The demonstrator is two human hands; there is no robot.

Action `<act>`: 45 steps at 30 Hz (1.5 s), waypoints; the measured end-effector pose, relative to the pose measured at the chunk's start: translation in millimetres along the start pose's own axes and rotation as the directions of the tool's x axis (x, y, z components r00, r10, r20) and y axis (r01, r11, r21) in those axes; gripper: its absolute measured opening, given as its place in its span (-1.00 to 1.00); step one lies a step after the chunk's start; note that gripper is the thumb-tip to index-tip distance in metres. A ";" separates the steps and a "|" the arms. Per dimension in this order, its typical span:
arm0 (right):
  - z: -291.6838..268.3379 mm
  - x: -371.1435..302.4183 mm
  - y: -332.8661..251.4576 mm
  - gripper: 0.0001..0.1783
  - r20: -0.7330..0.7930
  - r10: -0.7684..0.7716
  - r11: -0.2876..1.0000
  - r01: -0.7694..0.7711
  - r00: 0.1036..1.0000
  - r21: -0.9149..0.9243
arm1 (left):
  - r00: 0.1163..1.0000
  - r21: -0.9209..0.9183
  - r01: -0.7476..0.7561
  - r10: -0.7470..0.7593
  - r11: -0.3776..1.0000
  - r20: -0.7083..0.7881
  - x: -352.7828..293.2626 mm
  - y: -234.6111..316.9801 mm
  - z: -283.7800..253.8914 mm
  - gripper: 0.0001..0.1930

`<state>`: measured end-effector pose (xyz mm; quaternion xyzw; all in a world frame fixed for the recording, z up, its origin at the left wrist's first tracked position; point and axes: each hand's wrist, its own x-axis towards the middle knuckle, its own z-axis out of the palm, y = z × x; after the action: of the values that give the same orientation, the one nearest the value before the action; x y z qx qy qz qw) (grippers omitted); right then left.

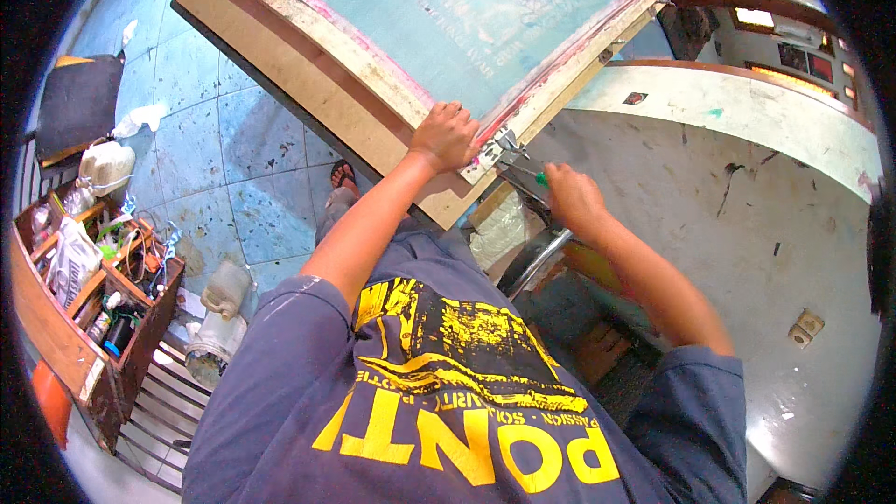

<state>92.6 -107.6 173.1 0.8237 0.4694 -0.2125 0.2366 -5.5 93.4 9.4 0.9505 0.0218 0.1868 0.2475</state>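
A screen-printing frame (pixel 327 33) with pale wooden sides and blue-green mesh (pixel 439 9) lies at the top, above a brown board (pixel 289 47). My left hand (pixel 445 137) is closed over its near corner, with the fingers bent on the wood. A metal clamp (pixel 501 145) sits at that same corner, just right of my left hand. In my right hand (pixel 571 198) is a green-handled screwdriver (pixel 541 179), its metal end pointing at the clamp. Whether the tip touches the clamp is too small to tell.
At the left, a wooden box (pixel 149 327) holds bottles, bags and cords on a slatted rack (pixel 159 401). Plastic jugs (pixel 227 287) stand beside it. A stained white wall (pixel 691 196) with a socket (pixel 805 328) rises at the right. Blue tiles (pixel 261 210) cover the floor.
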 end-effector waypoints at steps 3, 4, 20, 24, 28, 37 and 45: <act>-2.6 -3.4 -9.9 -0.90 -0.019 -0.160 0.985 0.158 0.987 -0.076 | 1.000 0.011 -0.006 0.006 1.000 0.005 -1.0 1.5 0.5 -0.78; 2.0 -2.9 -11.3 -0.90 -0.025 -0.191 0.979 0.188 0.981 -0.079 | 1.000 0.013 -0.015 0.015 1.000 -0.012 -1.4 1.3 -0.6 -0.78; 17.2 3.4 14.4 -0.78 -0.110 0.065 0.931 -0.021 0.992 0.365 | 1.000 0.015 -0.010 0.009 1.000 0.008 -1.0 0.9 -0.8 -0.77; 4.1 -3.6 -10.7 -0.67 0.062 -0.079 0.997 0.079 0.995 0.004 | 0.999 0.014 -0.012 0.012 1.000 0.050 1.3 1.7 -4.4 -0.77; 17.5 2.6 -5.2 -0.75 0.068 0.123 0.966 -0.135 0.990 0.219 | 0.998 0.010 0.004 -0.004 1.000 0.062 -2.1 4.3 -4.6 -0.78; -1.8 38.0 25.1 -0.57 0.645 0.266 0.457 -0.683 0.716 0.569 | 0.997 -0.038 -0.009 0.012 0.999 0.077 2.0 2.7 -5.9 -0.75; -5.9 -4.2 -17.8 -0.90 -0.026 -0.036 0.999 0.037 0.999 0.029 | 0.973 -0.353 0.032 -0.110 0.935 -0.203 -10.1 -12.9 -65.4 -0.80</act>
<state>75.9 -99.1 176.8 0.8211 0.4842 -0.2129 0.2146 -38.1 133.6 52.6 0.8639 0.0504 0.2824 0.4140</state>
